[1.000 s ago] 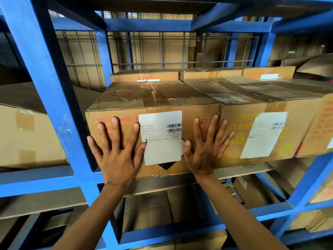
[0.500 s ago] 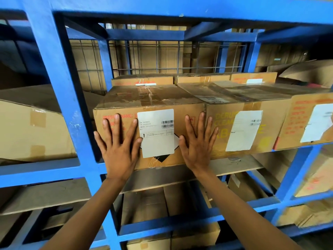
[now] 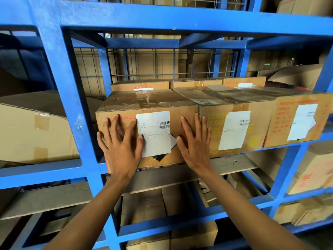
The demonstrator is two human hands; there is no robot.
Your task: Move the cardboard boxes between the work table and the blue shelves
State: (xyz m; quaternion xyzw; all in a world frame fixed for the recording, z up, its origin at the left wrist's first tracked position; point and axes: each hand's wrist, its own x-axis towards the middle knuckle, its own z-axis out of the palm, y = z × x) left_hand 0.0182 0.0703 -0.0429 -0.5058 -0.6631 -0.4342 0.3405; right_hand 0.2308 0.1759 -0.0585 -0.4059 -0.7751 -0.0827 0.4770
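Observation:
A brown cardboard box (image 3: 149,103) with a white barcode label sits on the middle level of the blue shelves (image 3: 59,98), on a cardboard sheet. Both my palms lie flat against its front face. My left hand (image 3: 120,147) presses left of the label, fingers spread. My right hand (image 3: 195,143) presses right of the label, near the seam with the neighbouring box (image 3: 234,130). Neither hand grips anything.
Two more labelled boxes (image 3: 297,120) line the same level to the right, with another row behind them. A large box (image 3: 34,134) fills the bay left of the blue upright. Lower levels hold more cartons (image 3: 162,204). Wire mesh backs the shelf.
The box has slid a little deeper onto the shelf under both palms. My view has pulled back and tilted up, showing the upper blue beam.

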